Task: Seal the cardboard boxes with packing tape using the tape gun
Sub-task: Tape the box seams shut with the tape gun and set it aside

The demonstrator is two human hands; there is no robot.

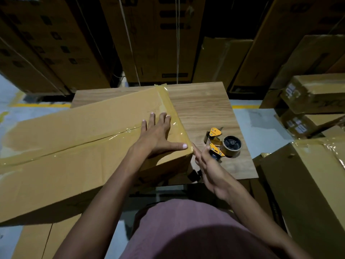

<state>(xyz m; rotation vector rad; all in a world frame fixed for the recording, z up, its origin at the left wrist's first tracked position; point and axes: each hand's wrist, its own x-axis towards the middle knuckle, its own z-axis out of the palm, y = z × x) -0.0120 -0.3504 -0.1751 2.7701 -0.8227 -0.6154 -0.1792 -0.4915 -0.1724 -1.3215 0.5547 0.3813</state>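
Cardboard box (74,146), long and flat-topped, lies slantwise across the wooden counter (205,113), with its left part hanging out past the counter toward 9 o'clock and its right end reaching the middle of the counter. Glossy packing tape (104,140) runs along the centre seam of the box's top, and a second strip covers the right end edge from 12 o'clock down to the near corner. The left hand (158,135) lies flat on the box top close to that taped end, fingers straight and spread, thumb stretched toward the near right corner. The right hand (205,163) is at 5 o'clock from that corner, just off the box's end face, fingers extended with their tips at the taped corner edge; they curl round nothing that can be seen. The yellow tape gun (216,142) stands on the counter at 3 o'clock from the box corner, just beyond the right hand's fingers, its roll of brown tape (231,145) on the side away from the box; whether the fingers touch its handle cannot be told. Tall stacked cartons (149,43) line the back at 12 o'clock, and more taped boxes (313,94) are piled at 3 o'clock, with another large taped box (308,184) at 4 o'clock beside the counter. A yellow line (41,105) marks the grey floor at 10 o'clock.
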